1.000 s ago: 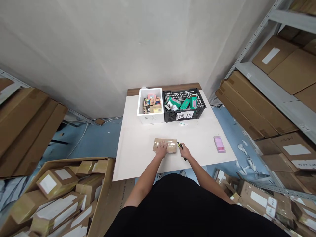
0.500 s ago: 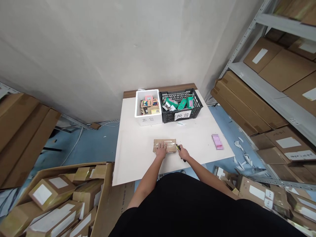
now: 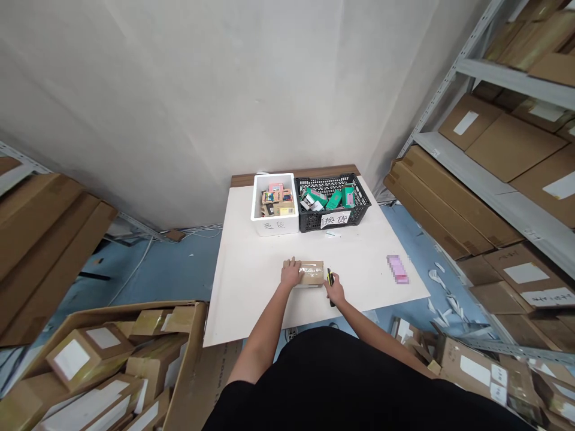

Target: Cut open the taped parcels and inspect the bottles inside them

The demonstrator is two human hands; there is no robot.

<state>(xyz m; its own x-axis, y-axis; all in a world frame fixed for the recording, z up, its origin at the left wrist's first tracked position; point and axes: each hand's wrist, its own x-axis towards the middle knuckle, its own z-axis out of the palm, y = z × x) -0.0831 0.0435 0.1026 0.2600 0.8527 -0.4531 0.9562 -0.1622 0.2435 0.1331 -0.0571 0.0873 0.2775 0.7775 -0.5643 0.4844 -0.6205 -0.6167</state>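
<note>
A small taped cardboard box (image 3: 313, 273) lies flat on the white-topped table (image 3: 251, 287), its shiny clear tape facing up. My left hand (image 3: 291, 273) grips the box's left end, fingers over the top and far edge. In my right hand (image 3: 335, 292) is a yellow and black utility knife (image 3: 331, 278), its front end pointing away from me. That hand is at the box's near right corner, fingers closed round the handle. Whether the blade is out, I cannot tell.
Behind the box stand a white foam bin (image 3: 276, 226) of small packages and a black plastic crate (image 3: 309, 224) with green boxes. A blurred pink item (image 3: 398, 269) lies at the table's right. A large carton (image 3: 197, 323) of parcels is at left; shelving (image 3: 449, 157) with boxes at right.
My left hand has shifted from the middle of the box to its left end. The knife has swung from tilting toward the box to pointing away from me. The view has shifted slightly.
</note>
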